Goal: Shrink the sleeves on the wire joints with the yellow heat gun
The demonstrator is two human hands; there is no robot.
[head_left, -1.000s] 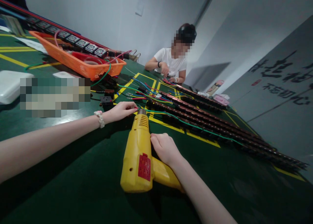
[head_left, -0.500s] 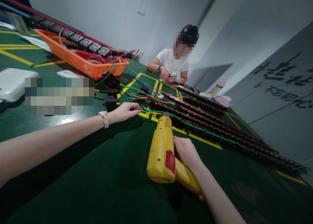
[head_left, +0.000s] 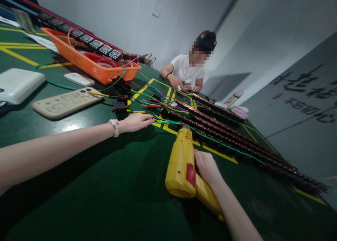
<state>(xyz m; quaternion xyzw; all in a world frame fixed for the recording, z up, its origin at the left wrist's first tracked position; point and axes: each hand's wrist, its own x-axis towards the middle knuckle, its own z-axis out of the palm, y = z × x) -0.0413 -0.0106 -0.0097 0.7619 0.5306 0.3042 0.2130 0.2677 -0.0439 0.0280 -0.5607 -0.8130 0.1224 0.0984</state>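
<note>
My right hand (head_left: 207,165) is wrapped round the handle of a yellow heat gun (head_left: 180,163), whose metal nozzle points away from me at the wires. Near the nozzle, my left hand (head_left: 137,122) has its fingers together at the ends of coloured wires (head_left: 165,121); its fingertips cover what they grip. These wires lead to long dark strips with copper-coloured parts (head_left: 210,128) lying across the green table. Just behind my left hand sits a small black block (head_left: 119,106).
An orange basket (head_left: 105,74) with wires stands at the back left. A phone (head_left: 67,102), a white mouse-like object (head_left: 79,79) and a white box (head_left: 21,84) lie on the left. Across the table (head_left: 105,199), a person in a white shirt (head_left: 186,70) handles wires.
The heat gun and my right hand have shifted slightly right in view. My left fingers have moved a little right and down, and look flatter over the wires.
</note>
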